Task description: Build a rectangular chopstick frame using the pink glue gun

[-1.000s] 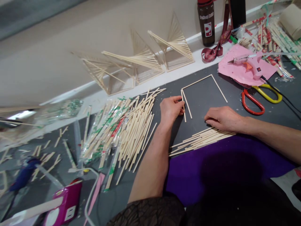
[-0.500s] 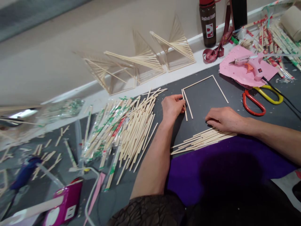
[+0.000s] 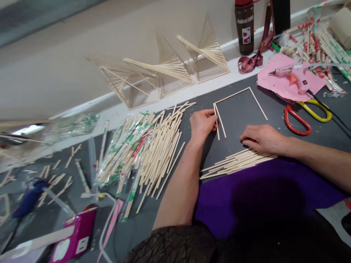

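An open frame of thin wooden sticks (image 3: pixel 231 95) lies on the grey table, with two sticks side by side at its left. My left hand (image 3: pixel 203 125) is closed in a pinch on the outer of those two sticks (image 3: pixel 218 133). Just above a bundle of loose sticks (image 3: pixel 233 163) rests my right hand (image 3: pixel 261 138), its fingers curled together; whether they hold anything is hidden. The bundle lies at the edge of a purple sheet (image 3: pixel 219 201).
Left of my left arm is a pile of sticks (image 3: pixel 161 153). Scissors (image 3: pixel 297 120) and a pink glue gun (image 3: pixel 298 78) lie right. A bottle (image 3: pixel 245 29) and stick structures (image 3: pixel 164 69) stand behind. Lower left: a blue glue gun (image 3: pixel 30 201) and magenta case (image 3: pixel 75 233).
The whole view has shifted slightly. Both hands keep the same places relative to the sticks.
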{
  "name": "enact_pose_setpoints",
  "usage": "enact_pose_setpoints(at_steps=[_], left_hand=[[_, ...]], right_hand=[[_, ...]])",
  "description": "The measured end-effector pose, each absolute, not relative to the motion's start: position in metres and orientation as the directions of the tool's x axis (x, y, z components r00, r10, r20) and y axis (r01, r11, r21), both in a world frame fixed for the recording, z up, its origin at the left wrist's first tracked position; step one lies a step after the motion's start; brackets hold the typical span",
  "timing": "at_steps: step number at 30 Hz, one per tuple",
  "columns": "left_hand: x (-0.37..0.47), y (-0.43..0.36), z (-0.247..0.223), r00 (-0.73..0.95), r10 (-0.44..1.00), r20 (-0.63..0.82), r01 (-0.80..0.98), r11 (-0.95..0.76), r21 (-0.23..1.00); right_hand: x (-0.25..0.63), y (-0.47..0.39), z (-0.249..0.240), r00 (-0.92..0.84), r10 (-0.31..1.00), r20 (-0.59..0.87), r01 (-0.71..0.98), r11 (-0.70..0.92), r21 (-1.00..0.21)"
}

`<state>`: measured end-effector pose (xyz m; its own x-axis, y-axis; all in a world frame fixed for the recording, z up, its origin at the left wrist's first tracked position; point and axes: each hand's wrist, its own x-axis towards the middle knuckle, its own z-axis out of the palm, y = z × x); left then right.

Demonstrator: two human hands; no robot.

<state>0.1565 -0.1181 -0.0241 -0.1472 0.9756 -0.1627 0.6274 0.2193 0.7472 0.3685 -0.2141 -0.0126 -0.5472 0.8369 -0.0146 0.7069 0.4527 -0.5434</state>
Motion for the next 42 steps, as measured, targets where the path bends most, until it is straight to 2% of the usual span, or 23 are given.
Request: enact_pose_setpoints(at_steps=[15,24,38,42], left_hand=[[0.163,-0.118,-0.024,-0.157,0.969,-0.193,0.554,0.248,0.795],[0.164,-0.118,-0.021,-0.129,0.97,-0.206,0.669,0.239,0.704],[0.157,-0.121,-0.018,-0.145,0.967,-0.212,0.614,0.256,0.747],[0.152,-0.127,-0.017,-0.136,0.969,-0.204,0.7,0.24,0.673]], right_hand=[[0.37,-0.214,-0.015,-0.553,0.833,0.021,0.702,0.48,-0.526],[0.37,-0.214,-0.015,-0.559,0.829,0.031,0.702,0.492,-0.514],[0.369,-0.213,-0.013,-0.565,0.825,-0.014,0.712,0.479,-0.512],[0.369,-0.214,-0.012,-0.562,0.826,-0.026,0.715,0.47,-0.518]])
